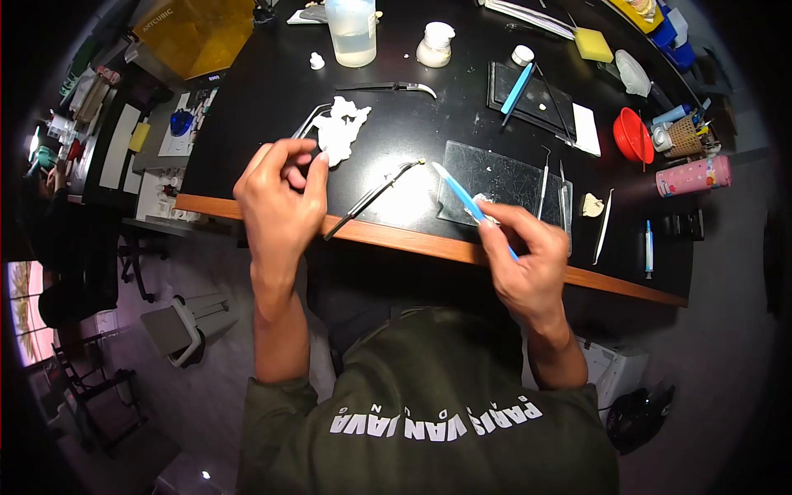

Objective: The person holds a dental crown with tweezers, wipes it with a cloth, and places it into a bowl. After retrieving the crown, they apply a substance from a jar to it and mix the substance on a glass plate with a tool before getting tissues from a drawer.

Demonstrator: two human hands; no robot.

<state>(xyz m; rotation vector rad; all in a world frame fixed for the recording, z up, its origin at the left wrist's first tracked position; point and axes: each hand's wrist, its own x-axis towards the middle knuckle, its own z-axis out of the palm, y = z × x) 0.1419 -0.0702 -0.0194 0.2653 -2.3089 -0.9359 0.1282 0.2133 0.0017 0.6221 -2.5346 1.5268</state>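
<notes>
My left hand [285, 186] hovers over the table's front edge with fingers loosely curled, thumb and index fingertip slightly apart. Just beyond its fingertips lies a crumpled white tissue [340, 132]. In my right hand [532, 256] is a slim blue tool [459, 191] with a pale pointed tip, gripped like a pen and slanting up to the left. The tool passes over the left part of a glass slab [507, 180], where a small whitish lump shows by my fingers. Between my hands, a dark thin-handled instrument [371, 200] rests with a small yellowish bit at its tip.
Two slender metal instruments [544, 181] lie on the slab's right side. Behind stand a bottle of clear liquid [353, 37] and a small white jar [436, 45]. Curved tweezers [386, 87] lie nearer. To the right are a red bowl [634, 136], a pink bottle [695, 176] and a syringe [649, 250].
</notes>
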